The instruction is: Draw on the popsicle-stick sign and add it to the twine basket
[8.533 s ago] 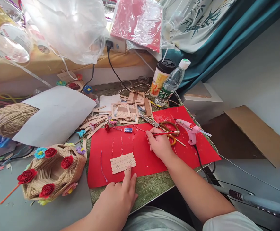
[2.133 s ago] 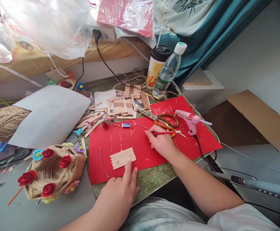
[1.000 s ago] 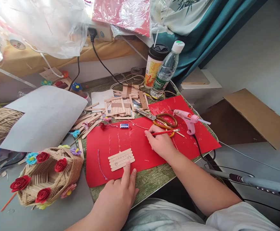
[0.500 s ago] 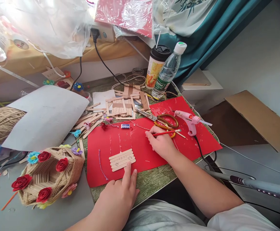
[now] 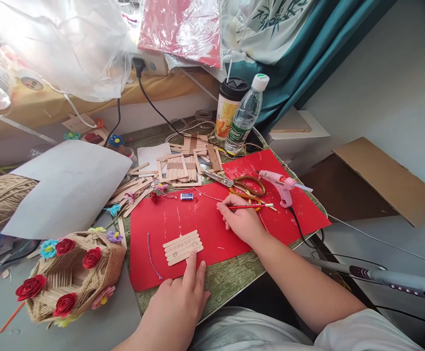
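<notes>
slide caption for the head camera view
Left hand touching a star-marked craft-stick panel, right hand holding a red pencil over red paper.

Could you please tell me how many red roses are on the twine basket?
4: the far-left rose, the back rose, the right-hand rose and the front rose, all around the opening of the twine basket. More may be hidden on its outer sides.
</notes>
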### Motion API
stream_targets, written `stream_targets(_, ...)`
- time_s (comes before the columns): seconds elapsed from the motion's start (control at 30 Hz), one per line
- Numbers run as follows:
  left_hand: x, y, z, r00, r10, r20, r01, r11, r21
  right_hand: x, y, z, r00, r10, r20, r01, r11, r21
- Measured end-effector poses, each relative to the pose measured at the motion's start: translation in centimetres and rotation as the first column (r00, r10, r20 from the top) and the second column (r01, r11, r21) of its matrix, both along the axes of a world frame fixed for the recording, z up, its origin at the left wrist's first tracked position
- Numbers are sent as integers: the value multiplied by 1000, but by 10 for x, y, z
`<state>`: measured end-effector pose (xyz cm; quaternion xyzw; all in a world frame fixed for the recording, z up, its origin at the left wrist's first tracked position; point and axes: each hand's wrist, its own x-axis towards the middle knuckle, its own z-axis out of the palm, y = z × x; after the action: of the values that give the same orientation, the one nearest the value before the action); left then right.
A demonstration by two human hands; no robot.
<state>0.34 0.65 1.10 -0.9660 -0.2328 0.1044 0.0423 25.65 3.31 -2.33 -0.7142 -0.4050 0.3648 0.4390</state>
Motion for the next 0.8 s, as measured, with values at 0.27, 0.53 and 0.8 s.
stream_targets(0.27, -1, 0, -2, 1000, -3, 6, 3, 1000, 5, -2, 1, 1, 1000, -5, 11, 5, 1000, -8)
stream_targets(0.53, -3, -1, -5, 1000, 8, -1, -8, 1000, -16, -3, 1, 7, 997, 7, 71, -4, 999, -37)
stream_targets(0.8, -1, 0, -5, 1000, 10, 15, -10, 1000, -5, 1, 3, 9, 987, 96, 128, -91, 995, -47)
